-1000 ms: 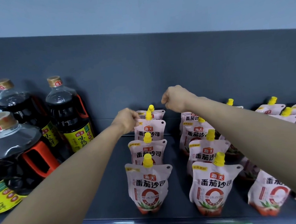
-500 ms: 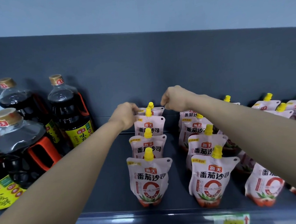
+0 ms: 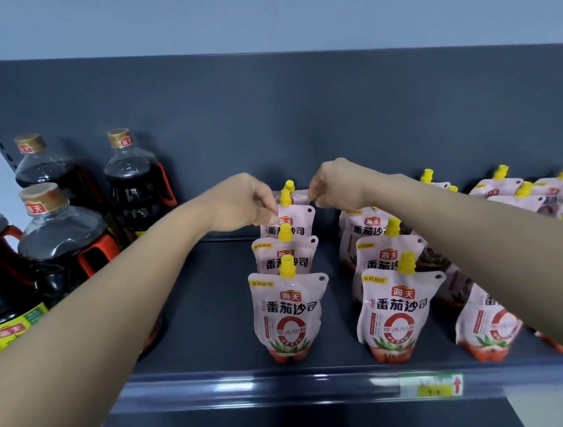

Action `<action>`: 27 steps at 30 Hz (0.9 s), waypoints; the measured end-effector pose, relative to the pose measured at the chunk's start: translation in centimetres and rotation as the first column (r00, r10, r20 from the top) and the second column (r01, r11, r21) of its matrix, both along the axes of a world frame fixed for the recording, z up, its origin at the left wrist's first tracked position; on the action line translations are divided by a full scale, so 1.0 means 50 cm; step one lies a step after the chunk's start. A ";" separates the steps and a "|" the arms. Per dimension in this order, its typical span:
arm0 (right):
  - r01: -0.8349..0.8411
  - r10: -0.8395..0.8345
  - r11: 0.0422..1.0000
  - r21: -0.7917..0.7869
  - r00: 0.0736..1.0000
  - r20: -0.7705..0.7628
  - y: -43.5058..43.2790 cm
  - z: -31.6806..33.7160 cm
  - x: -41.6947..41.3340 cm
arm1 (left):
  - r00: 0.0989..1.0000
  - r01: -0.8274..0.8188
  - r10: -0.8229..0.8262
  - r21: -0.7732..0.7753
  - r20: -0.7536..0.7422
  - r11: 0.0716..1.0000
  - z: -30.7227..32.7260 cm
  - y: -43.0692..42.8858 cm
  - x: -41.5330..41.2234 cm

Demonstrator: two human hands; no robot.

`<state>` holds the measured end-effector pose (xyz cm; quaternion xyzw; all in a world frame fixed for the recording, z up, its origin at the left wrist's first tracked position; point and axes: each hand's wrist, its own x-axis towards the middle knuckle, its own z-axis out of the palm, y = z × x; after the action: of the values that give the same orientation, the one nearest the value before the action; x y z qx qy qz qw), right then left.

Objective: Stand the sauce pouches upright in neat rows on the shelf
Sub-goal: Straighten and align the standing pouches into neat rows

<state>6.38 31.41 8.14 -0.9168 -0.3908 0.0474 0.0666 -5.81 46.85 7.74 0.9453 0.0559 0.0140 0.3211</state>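
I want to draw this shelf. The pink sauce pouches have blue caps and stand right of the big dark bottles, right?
Not quite. In the head view the pink sauce pouches have yellow caps; they do stand right of the big dark bottles.

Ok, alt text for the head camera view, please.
The left hand pinches a rear tomato sauce pouch on a dark shelf, the right hand curled beside it; yellow-capped pouches stand in rows, soy sauce bottles left.

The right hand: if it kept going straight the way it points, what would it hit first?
Probably the rearmost pouch, close beside the right hand; behind that, the back panel. Depth is unclear.
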 end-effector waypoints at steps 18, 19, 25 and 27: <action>-0.028 -0.109 0.875 -0.484 0.961 -0.253 -0.145 0.018 -0.112 | 0.968 0.148 -0.122 0.107 -0.218 0.983 -0.069 -0.086 -0.074; -0.037 -0.110 0.874 -0.484 0.956 -0.271 -0.156 0.011 -0.112 | 0.971 0.127 -0.099 0.121 -0.217 0.984 -0.074 -0.091 -0.073; -0.078 -0.018 0.905 -0.418 0.975 -0.221 -0.193 -0.034 -0.109 | 0.986 0.042 -0.022 0.115 -0.167 0.992 -0.080 -0.113 -0.075; -0.101 0.013 0.901 -0.423 0.979 -0.205 -0.193 -0.037 -0.107 | 0.985 0.039 -0.019 0.117 -0.170 0.992 -0.078 -0.119 -0.079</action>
<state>1.05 21.74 6.29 -0.8877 -0.3889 0.2249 -0.1007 -9.76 40.93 3.82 0.9613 0.0683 -0.0675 0.2582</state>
